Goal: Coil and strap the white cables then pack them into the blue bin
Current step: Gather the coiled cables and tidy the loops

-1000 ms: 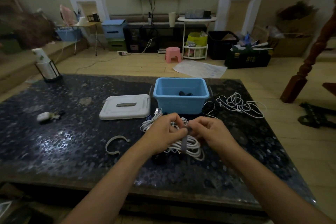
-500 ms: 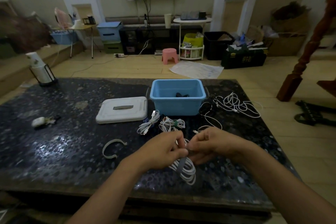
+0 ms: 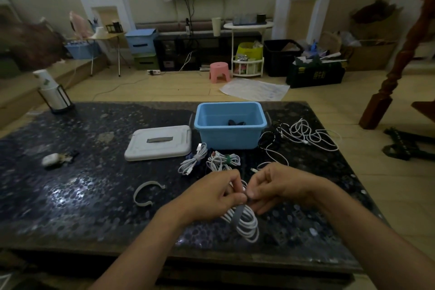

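We hold a coil [image 3: 244, 223] of white cable over the near edge of the counter [image 3: 70, 207], well in front of the bin [image 3: 229, 135]. A grey strap [image 3: 236, 215] crosses the coil's loops and runs up to the point where our two hands meet. Our left hand [image 3: 211, 198] grasps the upper part of the coil, fingers curled round the loops. Our right hand [image 3: 280, 186] pinches the top end of the strap between thumb and forefinger, touching the left hand's fingertips.

The bin, blue and open, stands toward the far edge of the counter; a small dark item [image 3: 236, 122] lies on its floor, too dim to identify. Just in front of the bin lie two bundles: one [image 3: 193, 162] at its front left corner, with a plug end pointing up toward the bin, and one [image 3: 223, 160] before its front wall, bound by a green tie. To the right of the bin, loose white cable [image 3: 310, 135] sprawls on the counter, beside a dark cable [image 3: 268, 134] at the bin's right wall. One white strand [image 3: 275, 155] runs from there toward our right hand.

Left of the bin, touching or nearly touching it, lies a white lid [image 3: 160, 143] with a grey handle. In front of the lid, apart from it, a pale curved strip [image 3: 146, 194] rests on the counter. Far left of the bin lies a small white case [image 3: 50, 159], and at the far left corner stands a dark holder [image 3: 57, 99] with white cups.
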A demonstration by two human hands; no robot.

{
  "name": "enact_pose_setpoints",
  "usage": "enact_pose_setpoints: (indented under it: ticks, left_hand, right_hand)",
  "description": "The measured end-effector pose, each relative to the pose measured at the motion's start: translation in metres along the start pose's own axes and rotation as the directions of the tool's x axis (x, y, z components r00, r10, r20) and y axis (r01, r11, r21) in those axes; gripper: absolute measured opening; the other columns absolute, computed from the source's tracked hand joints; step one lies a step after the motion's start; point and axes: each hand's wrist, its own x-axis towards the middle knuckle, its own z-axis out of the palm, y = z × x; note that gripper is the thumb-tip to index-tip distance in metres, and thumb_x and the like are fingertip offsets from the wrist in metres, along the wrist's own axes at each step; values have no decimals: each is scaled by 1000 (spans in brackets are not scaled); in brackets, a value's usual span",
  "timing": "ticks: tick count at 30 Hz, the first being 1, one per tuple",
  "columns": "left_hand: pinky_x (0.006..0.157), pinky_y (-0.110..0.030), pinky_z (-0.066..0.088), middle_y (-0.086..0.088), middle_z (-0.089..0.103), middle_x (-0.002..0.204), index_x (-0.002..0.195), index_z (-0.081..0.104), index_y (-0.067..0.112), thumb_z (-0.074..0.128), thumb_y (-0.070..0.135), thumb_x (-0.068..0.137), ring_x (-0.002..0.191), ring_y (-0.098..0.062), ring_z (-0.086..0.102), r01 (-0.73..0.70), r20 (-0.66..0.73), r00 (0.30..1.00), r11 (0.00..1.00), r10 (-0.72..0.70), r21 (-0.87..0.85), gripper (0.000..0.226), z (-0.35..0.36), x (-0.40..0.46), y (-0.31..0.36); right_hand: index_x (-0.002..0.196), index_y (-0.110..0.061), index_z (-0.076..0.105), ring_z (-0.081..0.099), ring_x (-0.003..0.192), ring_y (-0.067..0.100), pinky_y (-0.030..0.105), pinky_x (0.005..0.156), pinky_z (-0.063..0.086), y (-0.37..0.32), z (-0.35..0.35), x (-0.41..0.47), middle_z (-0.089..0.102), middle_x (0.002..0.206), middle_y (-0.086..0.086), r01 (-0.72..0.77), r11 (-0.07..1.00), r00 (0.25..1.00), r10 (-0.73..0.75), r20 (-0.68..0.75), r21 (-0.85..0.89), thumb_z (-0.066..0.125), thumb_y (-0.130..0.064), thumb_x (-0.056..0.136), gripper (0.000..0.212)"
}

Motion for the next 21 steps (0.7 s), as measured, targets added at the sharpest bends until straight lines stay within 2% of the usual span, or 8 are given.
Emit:
enact_pose_setpoints:
  ticks: [2,5,9,12,14,16,19,21]
  left_hand:
    - [58,-28,46,-3,68,73,83,53,29,70,24,91,61,-12,59,-1,-2,1000,999,1,-41,19,-1,0,-1]
    - [63,-34,51,-2,70,77,83,54,29,69,24,92,70,-16,65,4,-5,1000,1000,-4,-29,18,-2,1,-2]
    - [67,-36,51,4,65,77,83,50,28,66,25,93,72,-13,64,-8,-6,1000,1000,8,29,19,-2,3,-3]
    - [68,-32,48,12,57,75,83,45,28,62,23,94,74,-6,57,-51,-18,998,993,53,111,22,-2,4,-2]
    - [71,-34,49,8,59,79,83,43,27,61,20,94,78,-12,59,-89,-16,996,990,92,107,22,-2,4,0]
    - [68,-32,47,8,58,76,82,43,26,61,18,93,75,-9,58,-109,-18,994,992,110,71,22,-2,3,0]
    - [65,-26,42,18,55,71,83,50,36,60,19,94,69,1,53,-115,11,993,992,114,46,23,0,1,3]
    - [72,-30,49,18,59,80,95,52,49,59,22,95,78,-4,58,-134,41,990,989,132,65,28,3,0,6]
  right_hand:
    - [91,-6,72,74,90,25,34,83,61,0,0,1,75,98,20,25,1000,1000,-25,1,-10,66,-6,90,6]
    - [96,-4,72,74,92,26,32,82,60,-4,1,1,75,100,20,49,996,999,-51,-20,-79,65,-7,93,8]
    - [92,-7,73,73,81,19,28,76,59,-5,7,7,76,88,11,60,972,986,-92,-137,-226,67,-8,92,6]
    - [91,-4,74,70,75,16,28,73,58,0,9,14,74,82,11,61,968,972,-113,-207,-244,66,-3,90,8]
    - [90,-5,73,69,73,14,25,69,56,1,11,15,73,80,8,52,967,973,-106,-207,-251,63,-3,90,10]
    - [88,-5,72,69,71,13,22,65,54,0,11,15,72,79,6,35,969,976,-85,-201,-244,61,-4,92,12]
    - [93,1,69,67,67,11,20,60,52,-1,10,13,71,78,7,3,979,967,-55,-249,-205,57,-8,97,15]
    - [89,-1,69,65,62,10,18,56,51,0,11,13,69,75,6,-17,987,952,-33,-303,-161,57,-9,98,17]
